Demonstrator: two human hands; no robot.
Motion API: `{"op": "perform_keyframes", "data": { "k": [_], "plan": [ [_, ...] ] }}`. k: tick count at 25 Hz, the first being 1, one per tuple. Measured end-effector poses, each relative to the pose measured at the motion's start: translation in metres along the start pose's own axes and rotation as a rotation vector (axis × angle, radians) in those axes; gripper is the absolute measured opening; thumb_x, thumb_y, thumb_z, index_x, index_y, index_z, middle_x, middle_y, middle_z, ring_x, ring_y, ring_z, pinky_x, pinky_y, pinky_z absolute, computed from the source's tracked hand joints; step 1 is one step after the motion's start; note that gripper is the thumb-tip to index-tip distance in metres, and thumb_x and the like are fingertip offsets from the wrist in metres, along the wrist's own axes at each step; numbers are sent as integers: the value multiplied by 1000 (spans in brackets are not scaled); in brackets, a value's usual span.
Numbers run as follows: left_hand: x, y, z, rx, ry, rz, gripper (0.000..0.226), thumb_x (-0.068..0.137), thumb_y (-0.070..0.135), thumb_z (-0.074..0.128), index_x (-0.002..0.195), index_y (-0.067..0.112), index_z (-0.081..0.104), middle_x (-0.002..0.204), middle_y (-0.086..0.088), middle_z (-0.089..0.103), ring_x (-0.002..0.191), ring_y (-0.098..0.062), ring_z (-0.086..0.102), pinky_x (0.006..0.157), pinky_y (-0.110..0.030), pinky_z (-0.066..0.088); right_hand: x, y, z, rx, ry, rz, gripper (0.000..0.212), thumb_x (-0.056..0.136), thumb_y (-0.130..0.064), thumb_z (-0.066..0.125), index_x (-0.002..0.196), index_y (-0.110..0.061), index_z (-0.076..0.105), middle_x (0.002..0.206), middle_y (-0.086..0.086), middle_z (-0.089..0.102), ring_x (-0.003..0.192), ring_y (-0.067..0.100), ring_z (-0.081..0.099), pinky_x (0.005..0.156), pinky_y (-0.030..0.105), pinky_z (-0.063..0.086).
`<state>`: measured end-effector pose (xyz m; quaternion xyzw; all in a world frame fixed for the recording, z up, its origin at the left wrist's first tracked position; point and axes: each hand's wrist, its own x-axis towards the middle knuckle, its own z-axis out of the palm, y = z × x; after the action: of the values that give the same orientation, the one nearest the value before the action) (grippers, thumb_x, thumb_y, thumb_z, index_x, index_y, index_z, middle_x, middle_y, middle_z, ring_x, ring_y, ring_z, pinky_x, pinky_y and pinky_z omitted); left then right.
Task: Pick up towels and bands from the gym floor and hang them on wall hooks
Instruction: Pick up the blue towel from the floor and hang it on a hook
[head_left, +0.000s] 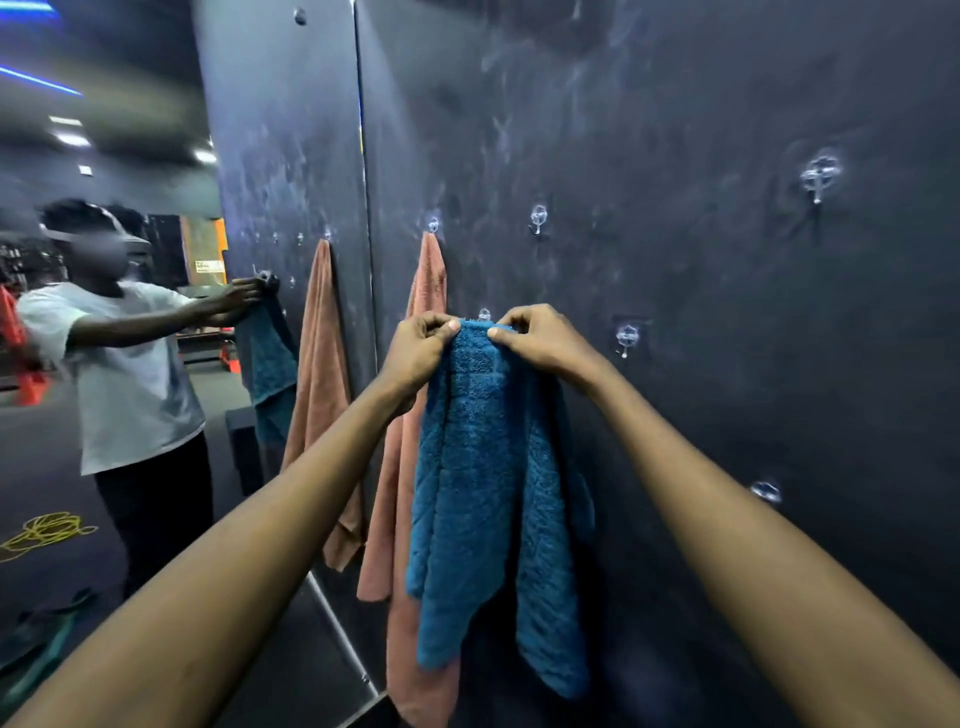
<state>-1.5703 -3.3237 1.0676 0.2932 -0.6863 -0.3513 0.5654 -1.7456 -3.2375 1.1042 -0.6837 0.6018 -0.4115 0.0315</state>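
A blue towel (488, 493) hangs down against the dark wall. My left hand (418, 351) and my right hand (540, 338) both pinch its top edge, holding it up right at a small clear wall hook (484, 314) that peeks out just above the cloth. Whether the towel is caught on that hook is hidden by my fingers. A salmon-pink towel (428, 291) hangs from a higher hook (434, 224) to the left, partly behind the blue one.
More clear hooks dot the wall: one (538, 217) up at centre, one (627, 338) right of my hands, one (818, 176) far right, one (765, 490) lower right. A mirror (156, 364) on the left reflects me, a yellow cord (44, 532) and green bands (47, 644) on the floor.
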Motion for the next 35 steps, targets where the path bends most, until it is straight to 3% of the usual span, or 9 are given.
{"op": "perform_keyframes", "data": {
  "k": [5,9,12,15,20,26,30,33,35],
  "plan": [
    [78,-42,-13,-21,-44,73,10,92,16,64,87,18,72,86,-1,72,79,-10,63,82,-32,52,57,3,39,-85,237,51,17,86,-35,69,96,-22,73,84,-7,67,83,9,58,71,17,36],
    [120,-71,-8,-37,-94,89,8,92,11,64,89,12,71,82,-1,70,74,-8,61,79,-30,51,85,10,62,-143,359,77,14,83,-30,68,90,-19,62,80,-4,65,83,18,61,70,28,45],
    [141,-100,4,-46,-94,78,6,89,16,67,84,17,72,81,2,71,74,-9,63,81,-34,53,92,16,80,-370,415,40,17,86,-31,66,92,-22,52,87,-3,59,84,24,61,70,37,51],
    [140,-130,20,-45,-69,87,6,80,33,66,76,30,69,79,10,72,78,-13,68,82,-37,55,92,23,97,-556,419,61,12,90,-32,62,94,-25,53,95,-4,55,87,27,62,66,35,48],
    [119,-144,30,-66,-2,147,2,86,24,69,85,22,68,84,8,70,77,-5,64,77,-27,52,84,29,110,-565,457,102,10,93,-33,58,98,-24,60,96,-6,59,88,22,62,69,34,49],
    [106,-142,26,25,-19,248,8,86,15,69,92,18,74,86,4,67,73,-3,58,70,-8,42,77,34,126,-503,493,88,19,94,-25,61,108,-20,72,102,-5,64,101,17,60,85,34,53],
    [107,-147,25,-59,-95,160,9,83,21,71,88,20,78,80,8,75,71,-2,66,72,-24,54,75,34,127,-438,478,132,20,89,-21,66,107,-21,77,97,-5,68,96,16,60,85,33,51],
    [109,-143,21,-72,-175,89,12,83,22,70,92,20,79,84,7,76,78,-4,69,79,-29,57,72,21,115,-432,340,192,34,88,-11,58,116,-22,74,113,-2,73,108,20,64,95,33,50],
    [104,-143,14,-56,-199,64,17,87,18,63,97,18,77,93,2,76,86,-9,70,86,-32,56,54,11,110,-373,271,230,40,91,-7,52,126,-20,68,123,0,70,117,16,62,102,25,46]
  ]
}}
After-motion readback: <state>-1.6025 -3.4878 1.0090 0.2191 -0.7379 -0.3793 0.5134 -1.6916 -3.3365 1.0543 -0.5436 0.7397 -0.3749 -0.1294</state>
